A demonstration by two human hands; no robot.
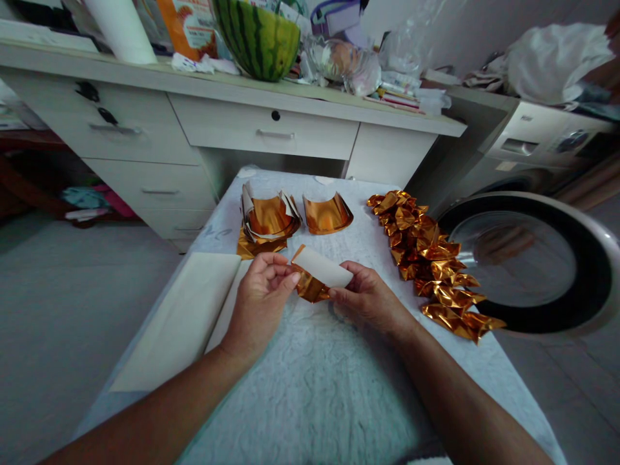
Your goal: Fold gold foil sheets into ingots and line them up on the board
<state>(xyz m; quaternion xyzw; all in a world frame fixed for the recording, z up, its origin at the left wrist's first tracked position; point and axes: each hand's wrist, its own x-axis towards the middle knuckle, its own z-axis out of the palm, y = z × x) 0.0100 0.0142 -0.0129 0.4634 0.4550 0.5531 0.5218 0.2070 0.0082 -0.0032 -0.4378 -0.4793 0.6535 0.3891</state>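
Note:
Between both hands is a sheet of gold foil paper (323, 266), white on its upper face and shiny gold underneath, partly folded over. My left hand (264, 297) pinches its left edge between thumb and fingers. The thumb and fingers of my right hand (363, 296) grip the right edge. Just beyond my left hand stands a stack of curled gold foil sheets (268, 216), some with white backs showing. A separate curled gold sheet (329, 214) rests to the right of that stack. Along the table's right side runs a row of folded gold foil pieces (426, 252), several overlapping one another.
A cloth-covered table (310, 387) lies under my hands, with a white folded sheet (179, 316) at its left. Behind is a white desk (261, 129) carrying a cut watermelon (261, 39) and clutter. At right, a washing machine's round door (527, 258) stands open beside the table.

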